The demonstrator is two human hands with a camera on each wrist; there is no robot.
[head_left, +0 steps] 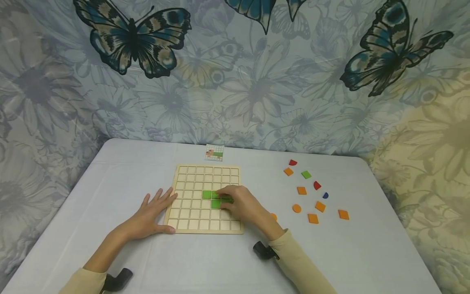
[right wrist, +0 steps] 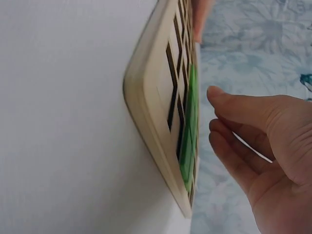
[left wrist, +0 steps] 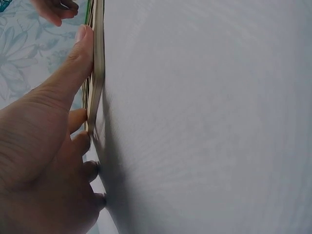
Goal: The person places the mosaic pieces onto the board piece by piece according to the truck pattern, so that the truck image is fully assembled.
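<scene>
A square wooden grid board (head_left: pixel 187 214) lies on the white table. Several green square tiles (head_left: pixel 207 194) sit in its cells right of the middle. My left hand (head_left: pixel 147 218) rests at the board's left edge with fingers spread; its thumb (left wrist: pixel 80 56) touches the side in the left wrist view. Over the green tiles is my right hand (head_left: pixel 240 202), covering part of them in the head view. In the right wrist view, its thumb and bent fingers (right wrist: pixel 224 146) stand apart, with nothing visible between them, just off the board's face.
A small picture card (head_left: pixel 214 152) lies behind the board. To the right are scattered orange squares (head_left: pixel 313 218), an orange circle (head_left: pixel 296 208), a green square (head_left: pixel 306 174), red pieces (head_left: pixel 317 185) and a blue piece (head_left: pixel 325 195). Another orange piece (head_left: pixel 273 217) is partly behind the right wrist.
</scene>
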